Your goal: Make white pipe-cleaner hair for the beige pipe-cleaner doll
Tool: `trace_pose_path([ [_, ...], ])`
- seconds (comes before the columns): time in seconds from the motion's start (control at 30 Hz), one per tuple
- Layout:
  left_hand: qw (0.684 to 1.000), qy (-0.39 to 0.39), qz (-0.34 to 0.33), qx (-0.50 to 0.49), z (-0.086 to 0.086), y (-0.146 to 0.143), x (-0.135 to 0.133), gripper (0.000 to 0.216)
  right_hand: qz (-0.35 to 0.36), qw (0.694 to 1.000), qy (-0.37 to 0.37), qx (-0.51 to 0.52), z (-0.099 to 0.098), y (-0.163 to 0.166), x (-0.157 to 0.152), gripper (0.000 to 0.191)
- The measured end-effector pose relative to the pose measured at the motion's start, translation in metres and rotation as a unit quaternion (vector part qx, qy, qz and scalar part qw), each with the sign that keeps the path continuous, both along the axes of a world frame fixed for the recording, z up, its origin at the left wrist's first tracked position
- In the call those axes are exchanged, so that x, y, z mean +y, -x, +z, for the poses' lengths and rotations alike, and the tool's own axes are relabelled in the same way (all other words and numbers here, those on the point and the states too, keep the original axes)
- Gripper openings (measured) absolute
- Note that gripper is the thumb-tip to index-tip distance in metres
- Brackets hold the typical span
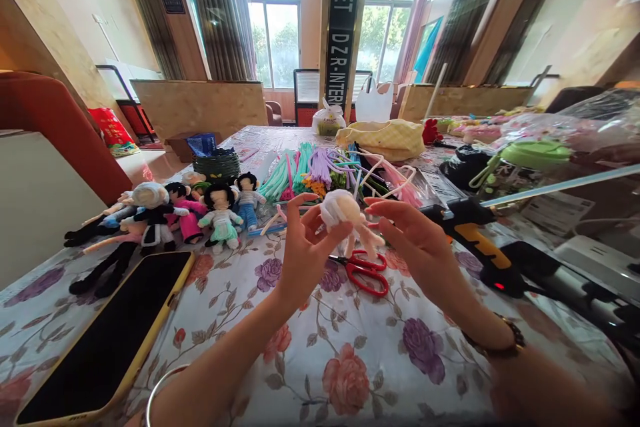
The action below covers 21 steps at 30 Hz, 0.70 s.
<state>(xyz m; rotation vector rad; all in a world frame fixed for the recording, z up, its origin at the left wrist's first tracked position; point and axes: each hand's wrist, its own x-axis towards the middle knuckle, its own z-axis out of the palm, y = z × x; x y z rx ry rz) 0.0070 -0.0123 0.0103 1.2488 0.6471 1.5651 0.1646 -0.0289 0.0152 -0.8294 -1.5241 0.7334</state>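
My left hand (306,240) and my right hand (411,239) hold up a small bare pipe-cleaner doll (345,215) between them, above the flowered tablecloth (345,360). The doll has a round white head and pale pink limbs. Left fingers and thumb pinch the head from the left. Right fingers close on the doll's body and arm from the right. Red-handled scissors (367,270) lie on the cloth just beneath the doll.
Several finished dolls (200,210) lie at the left, and a phone in a yellow case (107,340) lies near me. A pile of coloured pipe cleaners (320,170) sits behind. A black and orange glue gun (475,240) lies right, by a green-lidded jar (530,163).
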Motion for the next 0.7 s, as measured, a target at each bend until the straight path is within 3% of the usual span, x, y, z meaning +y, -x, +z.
trace_pose_path([
  [0.27, 0.987, 0.112, -0.027, -0.116, -0.0002, 0.0029, 0.0086, 0.052, -0.091, 0.975, -0.079, -0.187, -0.0094, 0.0024, 0.0010, 0.010],
  [0.7, 0.989, 0.097, -0.107, -0.039, -0.0049, 0.0007, 0.0041, 0.054, -0.160, 0.946, -0.147, -0.241, -0.0082, 0.0064, -0.0029, 0.008],
])
